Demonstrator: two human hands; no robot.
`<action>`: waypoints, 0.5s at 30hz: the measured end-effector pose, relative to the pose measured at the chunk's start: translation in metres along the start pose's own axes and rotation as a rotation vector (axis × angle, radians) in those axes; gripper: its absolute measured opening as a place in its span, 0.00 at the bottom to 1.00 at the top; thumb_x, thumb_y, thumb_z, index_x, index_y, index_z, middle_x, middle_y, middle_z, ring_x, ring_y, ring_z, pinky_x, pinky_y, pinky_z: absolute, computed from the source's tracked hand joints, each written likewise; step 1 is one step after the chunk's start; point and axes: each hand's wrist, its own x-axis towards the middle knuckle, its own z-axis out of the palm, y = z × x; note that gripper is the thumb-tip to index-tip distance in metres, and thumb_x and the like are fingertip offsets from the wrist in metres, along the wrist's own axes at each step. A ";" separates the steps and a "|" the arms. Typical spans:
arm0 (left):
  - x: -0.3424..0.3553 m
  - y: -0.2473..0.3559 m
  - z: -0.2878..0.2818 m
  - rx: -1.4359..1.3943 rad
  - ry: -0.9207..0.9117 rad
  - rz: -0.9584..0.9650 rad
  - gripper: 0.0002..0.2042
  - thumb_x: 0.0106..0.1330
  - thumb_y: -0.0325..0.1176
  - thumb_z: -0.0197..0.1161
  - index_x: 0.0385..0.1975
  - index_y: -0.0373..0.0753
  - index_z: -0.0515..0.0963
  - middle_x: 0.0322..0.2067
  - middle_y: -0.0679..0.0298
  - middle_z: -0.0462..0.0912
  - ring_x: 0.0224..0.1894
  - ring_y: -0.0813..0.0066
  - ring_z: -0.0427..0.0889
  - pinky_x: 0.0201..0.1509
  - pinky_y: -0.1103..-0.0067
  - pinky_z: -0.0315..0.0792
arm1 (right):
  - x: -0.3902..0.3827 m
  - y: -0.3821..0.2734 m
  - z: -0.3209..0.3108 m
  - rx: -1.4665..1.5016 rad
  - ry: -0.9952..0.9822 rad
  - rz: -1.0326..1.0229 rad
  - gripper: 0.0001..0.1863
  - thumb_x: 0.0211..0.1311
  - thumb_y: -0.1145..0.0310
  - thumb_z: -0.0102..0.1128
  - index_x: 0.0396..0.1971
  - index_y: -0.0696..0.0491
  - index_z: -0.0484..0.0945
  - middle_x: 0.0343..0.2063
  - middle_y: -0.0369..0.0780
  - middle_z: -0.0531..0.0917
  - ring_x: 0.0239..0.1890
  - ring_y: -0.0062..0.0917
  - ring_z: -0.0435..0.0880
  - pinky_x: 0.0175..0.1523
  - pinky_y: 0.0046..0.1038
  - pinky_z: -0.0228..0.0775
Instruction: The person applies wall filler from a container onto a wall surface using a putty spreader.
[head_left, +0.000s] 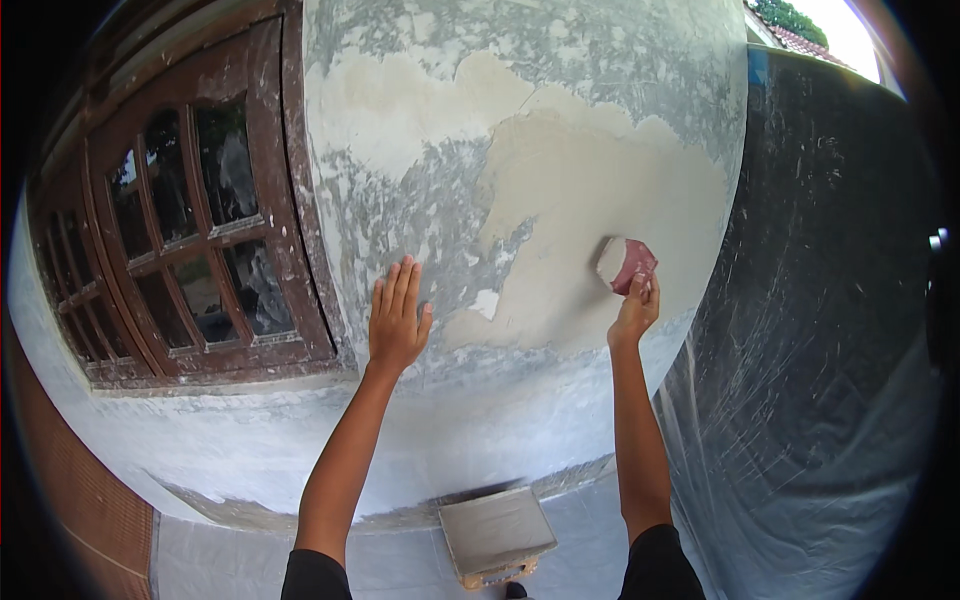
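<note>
Your right hand (pixel 635 312) is clamped on a red-and-pale block (pixel 633 267), fingers closed over its lower edge near 5 o'clock. From that hand the block lies at 12 o'clock, leaning a touch toward 11, and it sits over the beige patch (pixel 560 185) on the wall (pixel 395 215). Its pale band faces 9 o'clock, its red side 3 o'clock; the outline is nearly as wide as it is tall, so you get no sure long axis from here.

Your left hand (pixel 398 325) is well apart from it, holding nothing, fingers extended toward 12 to 1 o'clock and thumb out toward 1, set against the grey mottled wall. From there the block lies between 2 and 3 o'clock, so your right hand is plainly the nearer. Past your left hand, toward 10 o'clock, is the brown window (pixel 195 215); beyond your right, at 3 o'clock, hangs dark plastic sheeting (pixel 800 300).

You cannot see the block's wall-side face, and its shadow doesn't settle whether it touches. Your left palm is hidden too. At 6 o'clock, a small stool (pixel 497 530) shows its top, but its legs are hard to make out.
</note>
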 end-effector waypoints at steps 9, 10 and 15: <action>-0.093 -0.012 -0.012 -0.233 -0.111 -0.101 0.29 0.70 0.33 0.50 0.71 0.37 0.57 0.73 0.56 0.56 0.75 0.56 0.53 0.76 0.59 0.47 | -0.155 0.026 -0.032 -0.168 -0.186 0.383 0.20 0.70 0.67 0.60 0.59 0.57 0.72 0.49 0.38 0.82 0.47 0.18 0.78 0.52 0.22 0.68; -0.109 -0.013 -0.012 -0.295 -0.113 -0.118 0.28 0.70 0.33 0.50 0.71 0.36 0.58 0.72 0.56 0.57 0.74 0.56 0.54 0.76 0.60 0.48 | -0.172 0.028 -0.040 -0.193 -0.214 0.408 0.19 0.70 0.67 0.60 0.57 0.57 0.73 0.43 0.35 0.81 0.41 0.15 0.75 0.47 0.21 0.66; -0.199 -0.007 -0.005 -0.470 -0.305 -0.206 0.26 0.69 0.30 0.51 0.68 0.35 0.61 0.70 0.52 0.60 0.73 0.54 0.57 0.76 0.61 0.49 | -0.259 0.060 -0.104 -0.284 -0.236 0.540 0.19 0.68 0.60 0.63 0.53 0.54 0.77 0.29 0.27 0.77 0.30 0.11 0.67 0.36 0.19 0.59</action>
